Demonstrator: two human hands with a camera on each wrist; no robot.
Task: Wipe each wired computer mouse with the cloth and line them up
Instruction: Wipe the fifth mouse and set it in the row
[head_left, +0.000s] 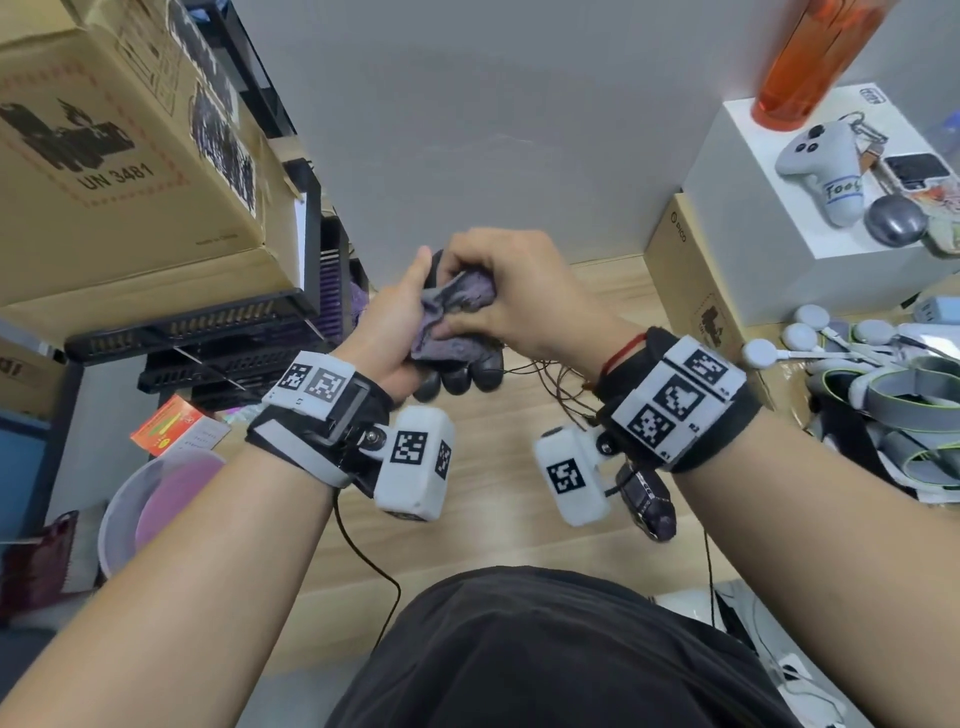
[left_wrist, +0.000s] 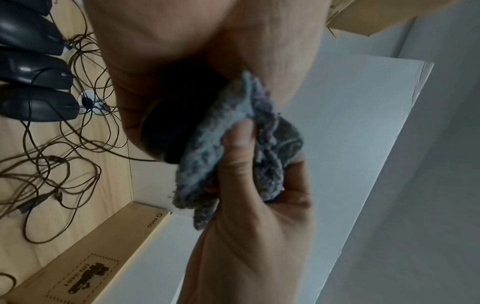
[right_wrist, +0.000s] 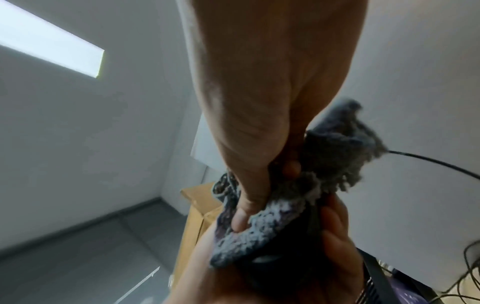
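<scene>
Both hands are raised above the wooden desk (head_left: 519, 467). My left hand (head_left: 395, 322) grips a black wired mouse (head_left: 434, 270), which shows as a dark rounded body (left_wrist: 168, 131) under the palm. My right hand (head_left: 519, 291) pinches a crumpled grey-purple cloth (head_left: 457, 306) and presses it against that mouse. The cloth (left_wrist: 233, 148) covers most of the mouse (right_wrist: 285, 253). The mouse's cable (right_wrist: 428, 162) trails off to the right. Below the hands, a row of black mice (head_left: 457, 374) lies side by side on the desk (left_wrist: 33, 67).
Tangled brown cables (head_left: 561, 379) spread right of the row. Cardboard boxes (head_left: 119, 171) and black trays (head_left: 208, 332) crowd the left. Right: a cardboard box (head_left: 691, 280) and a white box (head_left: 753, 234) bearing an orange bottle (head_left: 810, 52). A pink bowl (head_left: 166, 499) stands front left.
</scene>
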